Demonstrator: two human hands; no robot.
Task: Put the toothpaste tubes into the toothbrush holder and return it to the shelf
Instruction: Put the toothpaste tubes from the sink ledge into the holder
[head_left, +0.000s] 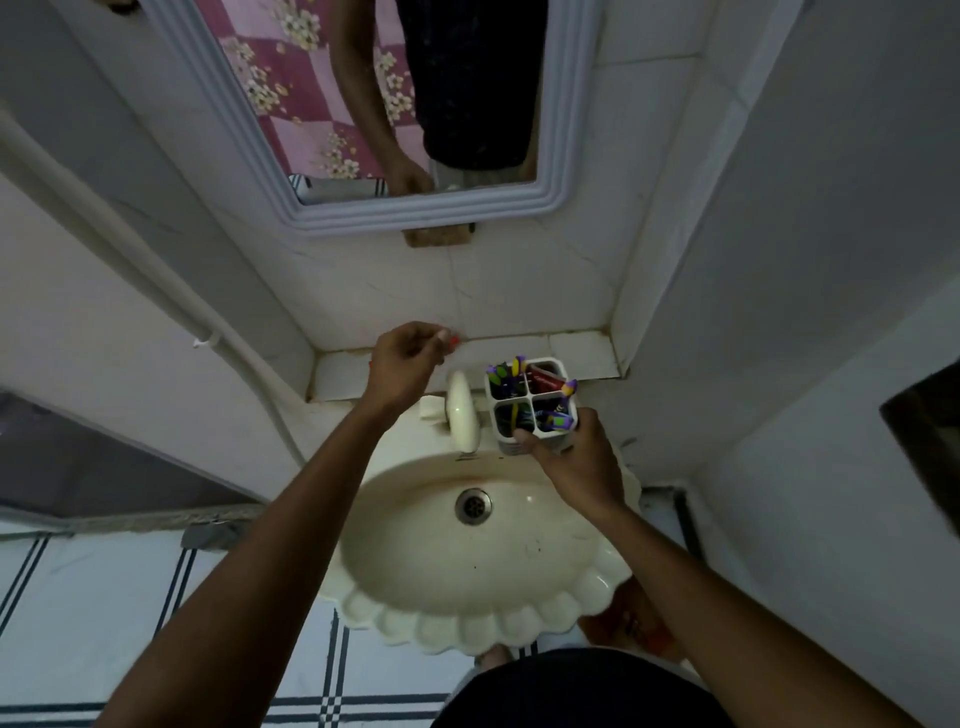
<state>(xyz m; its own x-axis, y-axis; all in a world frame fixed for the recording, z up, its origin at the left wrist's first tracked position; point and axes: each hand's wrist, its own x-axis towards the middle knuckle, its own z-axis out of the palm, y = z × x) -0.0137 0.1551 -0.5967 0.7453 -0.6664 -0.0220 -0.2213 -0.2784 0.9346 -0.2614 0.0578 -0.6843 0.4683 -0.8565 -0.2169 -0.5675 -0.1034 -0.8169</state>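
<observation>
White plastic, the four-compartment toothbrush holder (531, 402) is gripped by the right hand (574, 467) above the sink (467, 582) rim, a red toothpaste tube (545, 378) in its far compartment. The left hand (402, 364) pinches something small and red-tipped, perhaps a tube, over the shelf (571, 353).

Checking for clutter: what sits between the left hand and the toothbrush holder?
Head view: only the white tap sits between the left hand and toothbrush holder.
</observation>
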